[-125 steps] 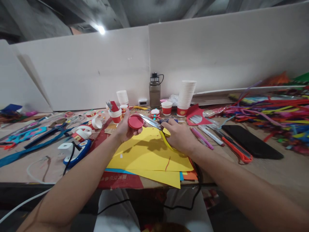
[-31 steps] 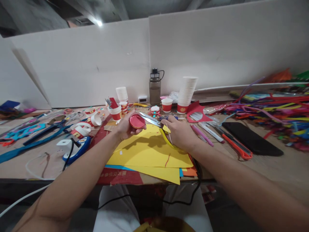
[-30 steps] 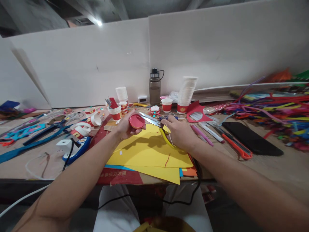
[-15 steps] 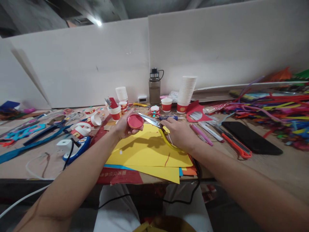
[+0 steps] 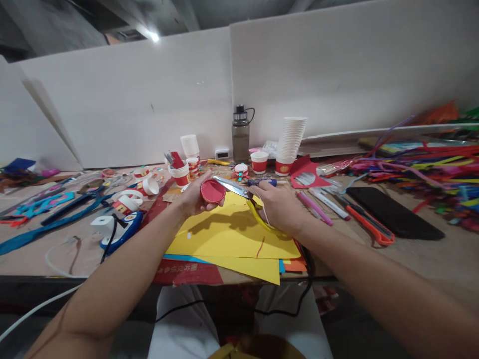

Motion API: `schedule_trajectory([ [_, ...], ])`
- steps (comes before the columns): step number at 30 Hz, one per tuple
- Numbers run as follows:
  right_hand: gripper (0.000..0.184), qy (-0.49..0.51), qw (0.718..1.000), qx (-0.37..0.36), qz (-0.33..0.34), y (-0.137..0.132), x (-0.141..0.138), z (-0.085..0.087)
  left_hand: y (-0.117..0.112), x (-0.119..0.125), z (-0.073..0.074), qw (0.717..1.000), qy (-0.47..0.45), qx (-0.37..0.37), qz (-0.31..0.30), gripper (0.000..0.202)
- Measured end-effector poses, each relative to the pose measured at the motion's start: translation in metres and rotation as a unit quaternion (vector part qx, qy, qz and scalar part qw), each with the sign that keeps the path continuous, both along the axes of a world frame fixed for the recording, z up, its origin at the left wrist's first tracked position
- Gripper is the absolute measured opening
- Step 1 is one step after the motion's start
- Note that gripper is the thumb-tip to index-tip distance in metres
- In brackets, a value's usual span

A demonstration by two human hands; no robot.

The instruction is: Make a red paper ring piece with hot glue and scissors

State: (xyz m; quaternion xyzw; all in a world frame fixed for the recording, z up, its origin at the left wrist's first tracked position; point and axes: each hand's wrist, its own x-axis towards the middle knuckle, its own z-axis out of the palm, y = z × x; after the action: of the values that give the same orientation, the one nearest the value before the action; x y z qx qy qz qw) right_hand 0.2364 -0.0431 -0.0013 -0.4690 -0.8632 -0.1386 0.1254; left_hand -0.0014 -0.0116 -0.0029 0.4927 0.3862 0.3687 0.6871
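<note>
My left hand (image 5: 195, 197) is closed around a round red cup piece (image 5: 213, 191), its rimmed red face turned toward me. In my right hand (image 5: 279, 203) is a pair of scissors (image 5: 235, 187) with yellow handles. Its blades point left, and their tips lie at the upper edge of the red piece; whether they touch it I cannot tell. Below both hands lie yellow paper sheets (image 5: 232, 239) with a few small scraps on top. A blue-handled tool (image 5: 264, 183) lies just behind my right hand.
Paper cups (image 5: 178, 175) and a stacked cup tower (image 5: 291, 142) stand at the back beside a water bottle (image 5: 240, 135). To the right lie markers (image 5: 314, 208), an orange cutter (image 5: 370, 224), a phone (image 5: 392, 213) and pipe cleaners (image 5: 422, 174). A blue glue gun (image 5: 125, 232) sits left.
The red cup piece has tilted slightly and shifted a little right and down against the scissors. My right hand has hardly moved; the whole view has shifted slightly.
</note>
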Motion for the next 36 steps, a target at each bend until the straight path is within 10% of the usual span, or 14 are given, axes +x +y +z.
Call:
schedule_trajectory([
  [10,0.025,0.145,0.988,-0.048,-0.027,0.024,0.007,-0.013,-0.002,0.002,-0.001,0.989,-0.091,0.117,0.008,0.063],
  [16,0.029,0.060,0.987,-0.082,-0.121,0.030,0.010,-0.016,0.003,-0.002,-0.007,0.968,-0.088,0.233,0.009,0.056],
  [36,0.042,0.029,0.993,-0.034,-0.109,0.018,0.006,-0.004,-0.001,0.003,-0.009,0.969,-0.079,0.235,0.009,0.058],
])
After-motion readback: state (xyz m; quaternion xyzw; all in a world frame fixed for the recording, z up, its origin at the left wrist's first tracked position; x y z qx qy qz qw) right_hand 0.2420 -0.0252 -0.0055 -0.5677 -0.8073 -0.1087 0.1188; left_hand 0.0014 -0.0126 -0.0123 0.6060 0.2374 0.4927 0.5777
